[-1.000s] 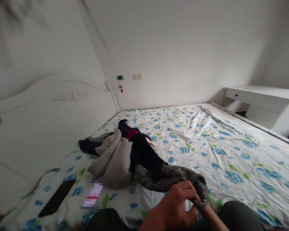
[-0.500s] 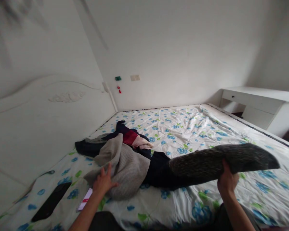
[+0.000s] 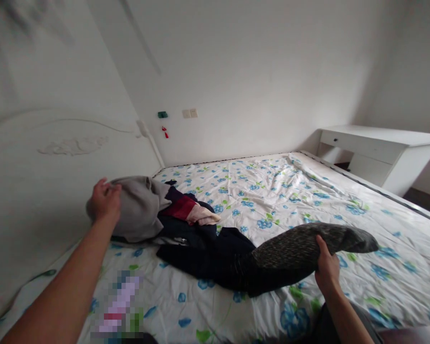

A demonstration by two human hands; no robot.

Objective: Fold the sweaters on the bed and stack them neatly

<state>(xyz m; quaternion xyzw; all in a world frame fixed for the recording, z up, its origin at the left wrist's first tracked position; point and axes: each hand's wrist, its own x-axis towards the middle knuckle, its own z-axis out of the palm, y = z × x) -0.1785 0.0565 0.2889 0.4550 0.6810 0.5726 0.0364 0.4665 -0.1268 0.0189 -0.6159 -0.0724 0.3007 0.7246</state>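
My left hand point(image 3: 106, 203) is reached out toward the headboard, its fingers closed on a grey garment point(image 3: 138, 210) that bunches up around it. At the right, my right hand point(image 3: 327, 265) grips a dark garment point(image 3: 286, 251) with a speckled grey-black part, thumb on top and fingers hidden underneath. This garment stretches leftward across the bed into plain dark fabric point(image 3: 208, 267). Between the two lies a heap of navy clothing with a dark red piece point(image 3: 179, 208) and a pale pink piece point(image 3: 205, 216).
A blurred lilac and pink item point(image 3: 120, 303) lies on the flowered bedsheet point(image 3: 265, 191) near my left forearm. The white headboard point(image 3: 75, 167) rises at the left. A white desk point(image 3: 365, 148) stands beyond the bed's right edge, and wall sockets point(image 3: 189, 113) are behind.
My left hand has moved up and left, carrying the grey garment off the dark fabric toward the headboard. The speckled garment in my right hand has shifted slightly left, its end drooping.
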